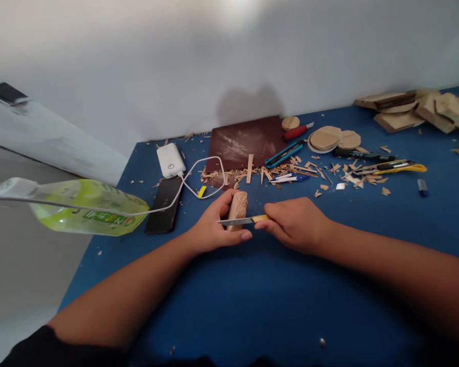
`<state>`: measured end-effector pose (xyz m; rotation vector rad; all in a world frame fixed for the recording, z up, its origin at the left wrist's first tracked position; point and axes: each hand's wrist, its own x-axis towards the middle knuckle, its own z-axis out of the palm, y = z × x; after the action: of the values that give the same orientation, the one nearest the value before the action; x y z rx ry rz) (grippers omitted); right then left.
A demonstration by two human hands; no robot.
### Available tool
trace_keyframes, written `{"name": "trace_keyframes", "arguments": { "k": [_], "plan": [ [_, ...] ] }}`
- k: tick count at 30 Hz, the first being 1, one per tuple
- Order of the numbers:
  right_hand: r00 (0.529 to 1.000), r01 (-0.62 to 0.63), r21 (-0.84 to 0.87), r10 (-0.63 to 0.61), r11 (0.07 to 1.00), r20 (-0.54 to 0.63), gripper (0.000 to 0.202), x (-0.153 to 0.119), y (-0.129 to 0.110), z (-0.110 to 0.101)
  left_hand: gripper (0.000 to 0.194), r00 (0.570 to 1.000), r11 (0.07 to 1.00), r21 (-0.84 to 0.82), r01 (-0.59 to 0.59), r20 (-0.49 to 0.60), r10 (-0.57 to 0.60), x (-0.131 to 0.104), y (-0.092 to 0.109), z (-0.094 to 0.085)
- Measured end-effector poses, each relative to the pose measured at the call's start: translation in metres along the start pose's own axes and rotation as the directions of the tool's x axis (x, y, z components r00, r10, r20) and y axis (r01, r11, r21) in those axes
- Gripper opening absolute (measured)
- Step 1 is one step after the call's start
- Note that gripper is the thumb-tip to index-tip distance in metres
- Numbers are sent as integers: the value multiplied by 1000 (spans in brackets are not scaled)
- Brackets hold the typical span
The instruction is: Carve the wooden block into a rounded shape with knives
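Note:
My left hand (212,227) is closed round a small block of wood (237,208), held upright with its carved, rough face showing. In my right hand (296,224) is a knife (235,221) with a yellowish handle, most of it hidden in the fist. Its narrow blade lies across the lower part of the block and points left over my left palm. Whether the edge bites into the wood I cannot tell. Both hands are above the blue tabletop (229,295).
Wood shavings (248,176) lie beyond my hands, by a brown sheet (245,142), a blue cutter (285,154) and a red-handled knife (295,132). To the left are a green bottle (92,206), a phone (163,204) and a cabled power bank (170,160). Wood offcuts (398,121) stand back right.

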<state>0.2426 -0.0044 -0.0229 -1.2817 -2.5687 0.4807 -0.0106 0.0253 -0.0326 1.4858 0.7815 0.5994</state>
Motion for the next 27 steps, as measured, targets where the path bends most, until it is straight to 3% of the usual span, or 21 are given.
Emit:
{"name": "trace_keyframes", "arguments": {
  "k": [14, 27],
  "plan": [
    [999, 12, -19, -11, 1000, 40, 61, -1, -4, -1, 71, 1000, 985, 170, 8, -23, -4, -1, 3, 7],
    [999, -9, -82, 12, 997, 37, 59, -1, -3, -3, 71, 999, 989, 149, 18, -47, -11, 1, 3, 8]
  ]
}}
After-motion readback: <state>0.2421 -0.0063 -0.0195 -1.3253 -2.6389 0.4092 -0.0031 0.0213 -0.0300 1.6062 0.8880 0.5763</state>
